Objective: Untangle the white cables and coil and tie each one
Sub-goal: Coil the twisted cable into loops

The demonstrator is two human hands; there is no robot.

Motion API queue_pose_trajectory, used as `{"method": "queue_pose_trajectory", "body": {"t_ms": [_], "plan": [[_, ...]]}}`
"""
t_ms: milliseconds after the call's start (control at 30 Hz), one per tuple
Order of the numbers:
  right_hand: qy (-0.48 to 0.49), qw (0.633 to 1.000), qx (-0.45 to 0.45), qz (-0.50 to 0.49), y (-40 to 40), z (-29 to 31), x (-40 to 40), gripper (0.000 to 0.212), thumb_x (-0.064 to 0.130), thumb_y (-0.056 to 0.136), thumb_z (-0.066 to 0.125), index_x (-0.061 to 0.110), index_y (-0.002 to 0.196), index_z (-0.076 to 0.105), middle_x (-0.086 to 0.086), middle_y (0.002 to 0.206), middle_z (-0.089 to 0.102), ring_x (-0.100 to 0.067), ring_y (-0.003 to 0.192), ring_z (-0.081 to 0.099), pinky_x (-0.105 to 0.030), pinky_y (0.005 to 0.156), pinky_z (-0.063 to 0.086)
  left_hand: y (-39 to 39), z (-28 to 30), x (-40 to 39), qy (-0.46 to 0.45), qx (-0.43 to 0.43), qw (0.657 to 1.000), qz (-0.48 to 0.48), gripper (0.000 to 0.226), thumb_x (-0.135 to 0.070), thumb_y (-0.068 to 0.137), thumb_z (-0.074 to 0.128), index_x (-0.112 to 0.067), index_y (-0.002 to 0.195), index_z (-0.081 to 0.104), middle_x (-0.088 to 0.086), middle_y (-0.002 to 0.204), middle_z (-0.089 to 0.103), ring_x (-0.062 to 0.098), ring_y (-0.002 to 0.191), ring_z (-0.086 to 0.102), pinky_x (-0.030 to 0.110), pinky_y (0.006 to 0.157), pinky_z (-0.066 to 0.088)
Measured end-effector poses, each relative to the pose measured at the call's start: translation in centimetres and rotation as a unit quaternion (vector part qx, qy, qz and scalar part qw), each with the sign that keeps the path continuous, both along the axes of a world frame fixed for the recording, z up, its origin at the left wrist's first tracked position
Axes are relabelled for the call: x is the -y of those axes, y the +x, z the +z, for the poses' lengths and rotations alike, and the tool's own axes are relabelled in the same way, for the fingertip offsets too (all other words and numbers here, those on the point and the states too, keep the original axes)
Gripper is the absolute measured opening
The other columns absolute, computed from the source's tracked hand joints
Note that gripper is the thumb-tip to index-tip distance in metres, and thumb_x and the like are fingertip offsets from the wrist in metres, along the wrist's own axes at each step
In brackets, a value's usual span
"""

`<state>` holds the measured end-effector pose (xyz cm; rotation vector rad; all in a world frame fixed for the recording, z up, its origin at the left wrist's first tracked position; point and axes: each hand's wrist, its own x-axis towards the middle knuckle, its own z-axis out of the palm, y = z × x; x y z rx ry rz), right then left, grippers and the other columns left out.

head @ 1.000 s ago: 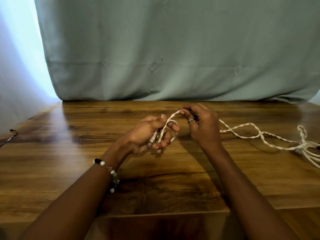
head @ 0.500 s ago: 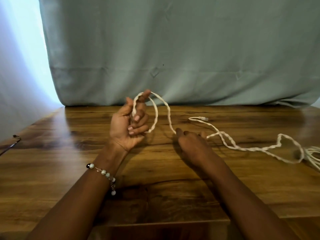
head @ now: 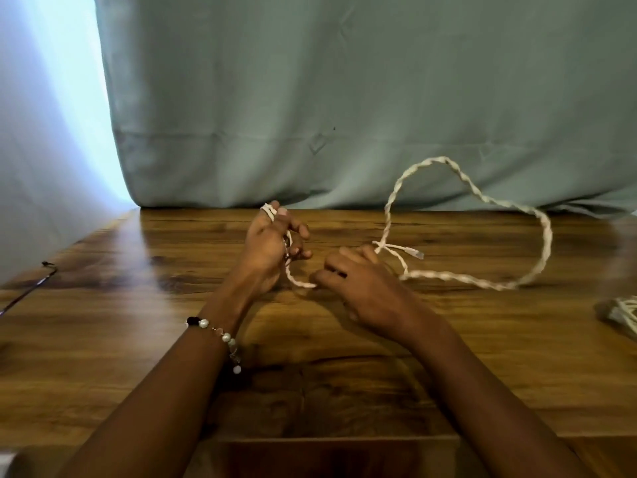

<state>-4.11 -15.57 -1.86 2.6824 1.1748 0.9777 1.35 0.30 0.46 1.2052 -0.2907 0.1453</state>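
Note:
A twisted pair of white cables [head: 458, 177] arches up in a big loop over the wooden table [head: 103, 339] to the right of my hands. One loose plug end [head: 415, 253] lies near my right fingers. My left hand [head: 270, 246] stands upright with the cable wound over its thumb and fingers, gripping it. My right hand [head: 358, 284] hovers low over the table, fingers curled round the strand that runs from my left hand to the loop. More white cable [head: 625, 310] lies bunched at the right edge.
A green cloth backdrop [head: 344, 98] hangs along the table's far edge. A thin dark wire [head: 27, 291] lies at the table's left edge. The near table edge runs just below my forearms.
My right hand has drawn the strand toward my left hand. The cable to the right has flung up off the table into a tall loop. My left hand has lowered a little.

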Motion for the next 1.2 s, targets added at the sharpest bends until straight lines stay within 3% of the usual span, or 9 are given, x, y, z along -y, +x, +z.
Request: {"method": "queue_pose_trajectory", "body": {"t_ms": [133, 267, 367, 500, 633, 733, 933, 1033, 1200], "plan": [[0.128, 0.990, -0.051, 0.008, 0.3, 0.3, 1.6, 0.044, 0.016, 0.074, 0.037, 0.017, 0.113, 0.056, -0.006, 0.091, 0.057, -0.021, 0.088, 0.047, -0.035, 0.072, 0.032, -1.0, -0.2, 0.7, 0.072, -0.013, 0.996, -0.044, 0.020, -0.012, 0.105, 0.031, -0.013, 0.089, 0.042, 0.012, 0.064, 0.059, 0.018, 0.047, 0.057, 0.026, 0.044, 0.052], [0.193, 0.981, -0.028, 0.023, 0.4, 0.8, 2.2, 0.016, 0.022, 0.087, 0.056, 0.013, 0.098, 0.065, -0.002, 0.090, 0.060, -0.020, 0.087, 0.055, -0.035, 0.073, 0.035, -0.8, -1.3, 0.9, 0.261, -0.006, 0.959, -0.114, 0.022, -0.017, 0.105, 0.032, -0.017, 0.090, 0.048, 0.010, 0.067, 0.066, 0.023, 0.051, 0.060, 0.032, 0.057, 0.049], [0.234, 0.972, 0.009, 0.011, 0.7, 1.4, 3.2, 0.014, 0.025, 0.083, 0.066, 0.014, 0.091, 0.066, 0.002, 0.087, 0.065, -0.013, 0.084, 0.055, -0.034, 0.075, 0.030, -1.5, -1.9, 1.3, 0.312, -0.033, 0.920, -0.235, 0.036, -0.023, 0.107, 0.028, 0.000, 0.091, 0.049, 0.020, 0.067, 0.061, 0.020, 0.037, 0.056, 0.023, 0.041, 0.047], [0.230, 0.971, 0.049, -0.044, 1.4, 1.5, 5.0, 0.022, 0.033, 0.088, 0.053, 0.018, 0.092, 0.067, 0.003, 0.088, 0.066, -0.014, 0.087, 0.054, -0.029, 0.078, 0.021, -2.1, -1.5, 1.9, 0.227, -0.056, 0.902, -0.362, 0.049, -0.008, 0.103, 0.022, -0.007, 0.073, 0.060, 0.004, 0.041, 0.046, 0.006, 0.025, 0.028, 0.014, 0.035, 0.031], [0.221, 0.972, 0.042, -0.074, 1.9, 1.2, 5.3, 0.027, 0.025, 0.088, 0.043, 0.015, 0.097, 0.066, 0.000, 0.089, 0.066, -0.024, 0.084, 0.059, -0.030, 0.079, 0.021, -1.9, -1.7, 2.2, 0.064, -0.112, 0.857, -0.500, 0.034, -0.022, 0.096, 0.036, -0.012, 0.115, 0.062, 0.006, 0.048, 0.044, 0.000, 0.026, 0.028, 0.007, 0.034, 0.030], [0.220, 0.973, 0.012, -0.066, 2.3, 1.3, 5.0, 0.030, 0.023, 0.084, 0.038, 0.007, 0.091, 0.063, -0.007, 0.085, 0.065, -0.029, 0.078, 0.057, -0.032, 0.075, 0.028, -1.5, -2.0, 2.5, 0.016, -0.105, 0.809, -0.578, 0.048, -0.030, 0.096, 0.026, -0.017, 0.100, 0.072, 0.000, 0.054, 0.054, 0.000, 0.028, 0.022, 0.008, 0.032, 0.029], [0.223, 0.970, -0.027, -0.095, 2.9, 0.6, 5.3, 0.037, 0.037, 0.093, 0.036, 0.008, 0.087, 0.058, -0.011, 0.079, 0.063, -0.025, 0.068, 0.052, -0.031, 0.057, 0.034, -0.9, -1.7, 1.4, -0.085, -0.170, 0.826, -0.531, 0.049, -0.042, 0.095, 0.035, -0.003, 0.113, 0.058, 0.001, 0.041, 0.043, 0.005, 0.029, 0.017, 0.009, 0.031, 0.025], [0.237, 0.965, -0.055, -0.098, 2.7, 0.4, 5.1, 0.011, 0.016, 0.092, 0.048, 0.010, 0.099, 0.055, -0.008, 0.075, 0.060, -0.027, 0.065, 0.055, -0.029, 0.051, 0.028, -0.8, -1.5, 1.2, -0.112, -0.139, 0.804, -0.567, 0.042, -0.036, 0.097, 0.046, 0.000, 0.117, 0.056, 0.004, 0.045, 0.041, 0.008, 0.033, 0.026, 0.013, 0.035, 0.029], [0.226, 0.951, -0.166, -0.131, 2.6, -0.6, 3.7, 0.053, 0.012, 0.090, 0.052, 0.018, 0.137, 0.026, 0.005, 0.074, 0.054, -0.021, 0.067, 0.057, -0.031, 0.057, 0.037, -0.6, -0.7, 0.5, -0.181, -0.086, 0.792, -0.577, 0.048, -0.039, 0.097, 0.045, 0.003, 0.119, 0.047, 0.003, 0.051, 0.031, 0.012, 0.036, 0.030, 0.018, 0.039, 0.030]]}}
